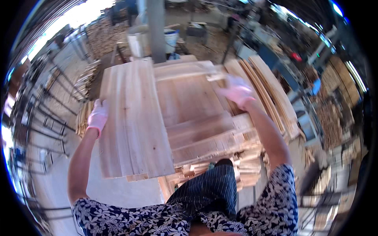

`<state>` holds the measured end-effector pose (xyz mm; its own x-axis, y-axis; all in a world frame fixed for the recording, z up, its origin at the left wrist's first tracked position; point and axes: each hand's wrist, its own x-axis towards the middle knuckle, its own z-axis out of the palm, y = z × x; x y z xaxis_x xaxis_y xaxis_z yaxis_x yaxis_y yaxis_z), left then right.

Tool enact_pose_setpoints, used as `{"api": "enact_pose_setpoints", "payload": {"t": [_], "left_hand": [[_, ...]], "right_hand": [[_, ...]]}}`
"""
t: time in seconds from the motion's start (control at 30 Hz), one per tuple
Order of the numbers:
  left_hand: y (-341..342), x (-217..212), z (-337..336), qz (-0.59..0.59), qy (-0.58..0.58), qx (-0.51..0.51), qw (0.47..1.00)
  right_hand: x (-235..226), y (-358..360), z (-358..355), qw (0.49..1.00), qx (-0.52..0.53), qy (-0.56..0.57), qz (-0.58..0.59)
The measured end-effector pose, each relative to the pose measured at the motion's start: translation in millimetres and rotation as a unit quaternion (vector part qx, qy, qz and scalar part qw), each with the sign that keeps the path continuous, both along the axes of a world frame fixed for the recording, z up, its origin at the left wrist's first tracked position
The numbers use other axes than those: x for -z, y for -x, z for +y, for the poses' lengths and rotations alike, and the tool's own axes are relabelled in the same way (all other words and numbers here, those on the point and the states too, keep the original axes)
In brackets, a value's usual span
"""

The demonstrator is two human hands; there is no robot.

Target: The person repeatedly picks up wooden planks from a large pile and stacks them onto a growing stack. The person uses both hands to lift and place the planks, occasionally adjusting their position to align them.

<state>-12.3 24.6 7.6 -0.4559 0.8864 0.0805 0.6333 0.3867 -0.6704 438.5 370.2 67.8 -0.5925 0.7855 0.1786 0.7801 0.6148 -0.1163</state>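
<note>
Wide panel [132, 122] – long axis fore-aft; L hand [98, 115] @ edge, R hand [238, 92] blurred – can't tell grips

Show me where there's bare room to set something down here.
Bare tops: the wide board beside the left hand, and the middle panel between that board and the blurred right hand. Bare floor shows below the wide board, near the left forearm. It's crowded right of the right hand, with long planks, and below the panel, with piled wood strips.
</note>
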Motion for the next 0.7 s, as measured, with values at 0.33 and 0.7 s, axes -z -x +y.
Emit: {"api": "enact_pose_setpoints", "payload": {"t": [0.33, 0.7], "left_hand": [[-40, -33, -6, -0.443, -0.360, -0.242, 0.785], [-55, -58, -4, -0.444, -0.325, -0.288, 0.783]], "right_hand": [[41, -91, 44, 0.969, 0.190, -0.053, -0.149], [36, -215, 131, 0.958, 0.122, 0.227, 0.122]]}}
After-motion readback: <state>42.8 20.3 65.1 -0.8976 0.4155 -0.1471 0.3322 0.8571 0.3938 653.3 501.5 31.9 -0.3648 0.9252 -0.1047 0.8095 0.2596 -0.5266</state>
